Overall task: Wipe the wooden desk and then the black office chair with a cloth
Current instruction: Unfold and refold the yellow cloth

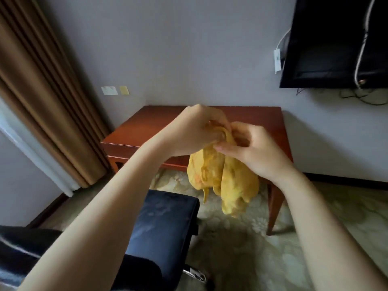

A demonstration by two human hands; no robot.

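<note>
A yellow cloth (226,179) hangs bunched in the air in front of the wooden desk (142,127). My left hand (195,131) and my right hand (254,148) both grip its top, close together, above the desk's front edge. The rest of the cloth droops below my hands. The reddish-brown desk stands against the wall, its top partly hidden by my hands. The black office chair (165,225) is below my left forearm, its seat dusty and its lower left part hidden by my arm.
Brown curtains (42,97) hang at the left beside the desk. A black wall-mounted TV (336,40) with cables is at the upper right. Patterned carpet (252,248) covers the floor between chair and desk leg (275,206).
</note>
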